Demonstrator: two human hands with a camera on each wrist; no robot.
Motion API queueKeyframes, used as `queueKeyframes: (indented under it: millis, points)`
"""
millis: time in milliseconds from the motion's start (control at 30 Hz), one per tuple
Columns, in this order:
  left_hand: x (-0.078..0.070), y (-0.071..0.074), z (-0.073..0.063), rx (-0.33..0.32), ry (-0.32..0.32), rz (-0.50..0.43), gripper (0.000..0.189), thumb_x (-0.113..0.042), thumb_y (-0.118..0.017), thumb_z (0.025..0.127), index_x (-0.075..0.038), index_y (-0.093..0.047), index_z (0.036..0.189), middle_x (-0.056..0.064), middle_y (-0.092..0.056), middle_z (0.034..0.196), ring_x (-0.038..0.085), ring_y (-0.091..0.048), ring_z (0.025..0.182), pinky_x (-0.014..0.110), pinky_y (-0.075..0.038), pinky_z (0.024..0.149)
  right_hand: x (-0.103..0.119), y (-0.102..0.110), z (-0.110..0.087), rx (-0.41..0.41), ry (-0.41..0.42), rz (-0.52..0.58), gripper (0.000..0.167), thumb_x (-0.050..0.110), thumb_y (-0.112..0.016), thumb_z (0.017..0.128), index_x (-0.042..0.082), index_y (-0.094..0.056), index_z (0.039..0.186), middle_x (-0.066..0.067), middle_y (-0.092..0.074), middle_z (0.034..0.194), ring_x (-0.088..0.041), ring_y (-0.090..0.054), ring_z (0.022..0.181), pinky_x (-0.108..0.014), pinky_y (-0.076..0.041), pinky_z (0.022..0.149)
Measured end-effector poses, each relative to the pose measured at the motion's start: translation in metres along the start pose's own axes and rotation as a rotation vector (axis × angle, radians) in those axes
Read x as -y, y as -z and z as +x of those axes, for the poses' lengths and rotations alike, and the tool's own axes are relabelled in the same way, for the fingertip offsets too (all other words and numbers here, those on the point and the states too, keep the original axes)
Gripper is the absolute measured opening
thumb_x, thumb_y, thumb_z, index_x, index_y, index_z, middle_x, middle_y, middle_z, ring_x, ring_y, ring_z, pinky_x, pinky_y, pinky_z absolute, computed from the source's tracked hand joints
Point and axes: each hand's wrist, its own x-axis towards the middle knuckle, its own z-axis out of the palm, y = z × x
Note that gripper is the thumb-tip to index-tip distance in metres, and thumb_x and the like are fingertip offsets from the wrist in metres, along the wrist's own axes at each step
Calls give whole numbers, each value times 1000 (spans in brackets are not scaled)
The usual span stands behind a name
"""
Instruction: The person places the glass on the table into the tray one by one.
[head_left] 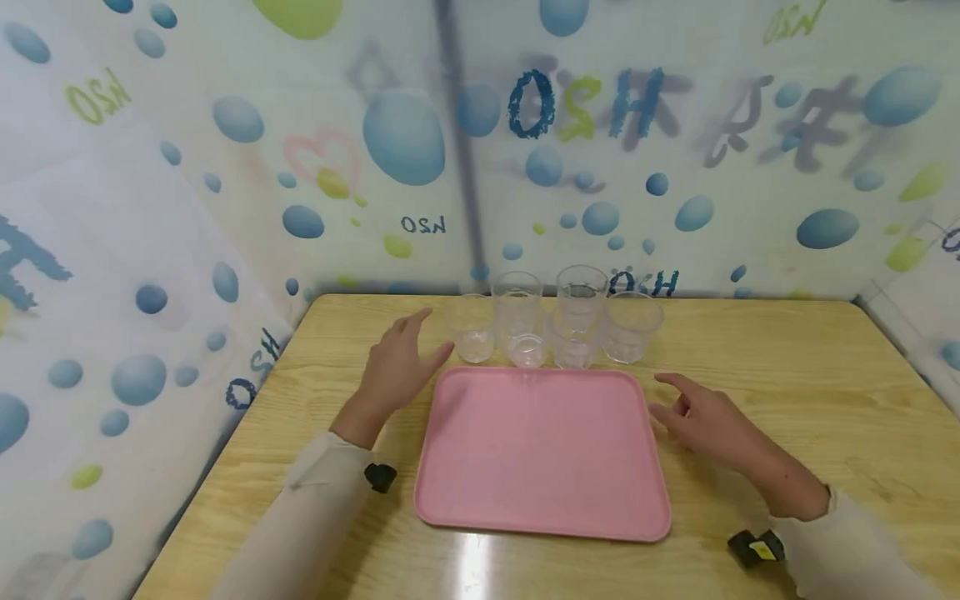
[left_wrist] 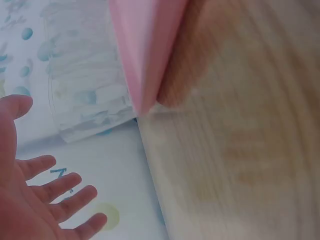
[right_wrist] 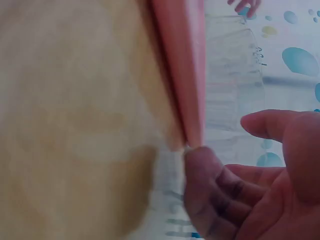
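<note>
A pink rectangular tray [head_left: 540,454] lies flat on the wooden table, bare on top. Several clear cups stand in a cluster along its far edge: a short one [head_left: 474,342] at the left, a tall one [head_left: 517,304], another tall one [head_left: 582,287] behind, and a wide one [head_left: 632,329] at the right. My left hand [head_left: 397,358], fingers spread, hovers just left of the leftmost cup and holds nothing. Beside the tray's right edge is my right hand [head_left: 708,421], its fingers loosely bent around nothing. The right wrist view shows thumb and fingers apart.
The wooden table [head_left: 787,358] extends on both sides of the tray and meets a wall covering [head_left: 330,150] printed with blue and green drops behind the cups. A second covered wall [head_left: 150,350] runs along the left. Dark wrist devices [head_left: 380,477] sit at both sleeves.
</note>
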Motion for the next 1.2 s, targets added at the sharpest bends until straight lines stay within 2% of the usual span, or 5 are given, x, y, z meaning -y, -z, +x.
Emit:
queueKeyframes:
  millis: [267,467,633,833,1200]
  points:
    - [-18,-4,25,64,-24,-89,83,-59,-60,92,-19,-28,157,17,-36,157,39,-42,139,58,-40,111,-8,-15,0,112,-54,219,70,30,-62,99,4,-29,155,-7,-59,72,-21,-60,50,-37,-54,47]
    - [-26,-7,37,154,-26,-104,92,-52,-68,90,-18,-19,160,18,-29,159,39,-48,135,55,-42,110,-16,-18,0,213,1,377,82,22,-65,97,2,-15,158,-10,-62,72,-20,-61,48,-39,-55,46]
    - [-27,-8,42,194,-19,-123,97,-52,-70,88,-16,-16,160,21,-27,160,41,-44,139,55,-39,113,-26,-18,2,294,50,492,88,18,-65,97,7,-4,160,-13,-64,74,-17,-62,47,-41,-56,46]
    - [-27,-7,46,230,2,-155,103,-52,-71,87,-14,-11,161,22,-24,162,41,-36,144,55,-34,116,-35,-21,8,340,76,561,91,15,-65,97,8,1,160,-14,-66,74,-17,-64,50,-42,-57,47]
    - [-29,-15,55,221,51,-213,106,-52,-73,86,-12,-9,161,20,-36,156,36,-44,140,53,-40,112,-37,-19,12,344,59,554,89,17,-65,97,7,-2,160,-10,-63,73,-19,-65,52,-43,-58,50]
